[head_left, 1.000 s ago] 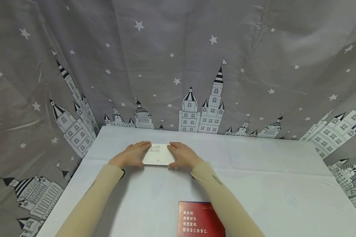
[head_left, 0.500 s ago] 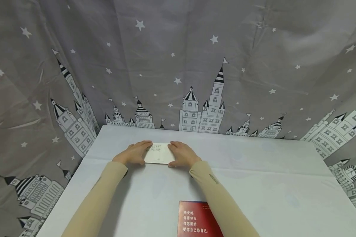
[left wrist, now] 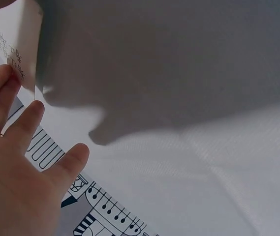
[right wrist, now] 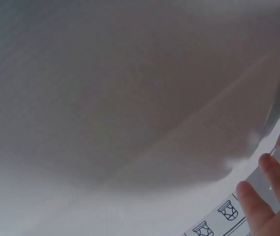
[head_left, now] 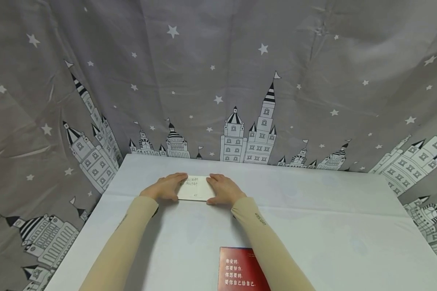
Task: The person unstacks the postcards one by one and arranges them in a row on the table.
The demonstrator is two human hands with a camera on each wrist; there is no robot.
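A cream card point(head_left: 194, 189) with lines of dark handwriting lies lengthwise between my two hands at the far left-middle of the table in the head view. My left hand point(head_left: 164, 187) grips its left end, thumb at the near edge and fingers at the far edge. The right hand point(head_left: 224, 189) holds the opposite end the same way. In the left wrist view, fingertips touch the written side of the card point(left wrist: 19, 46), while the other fingers spread apart. The right wrist view catches only the card's edge beside the right fingers. Both ends are partly covered.
A red booklet or card point(head_left: 236, 270) with white Chinese writing lies near the front edge, partly under the right forearm. The table point(head_left: 331, 234) has a white cover. Behind it hangs a grey curtain point(head_left: 189, 72) printed with castles and stars.
The card and left hand have shifted very slightly to the right. Both forearms have moved a little inward. The grip of both hands looks the same, and the red item stays put.
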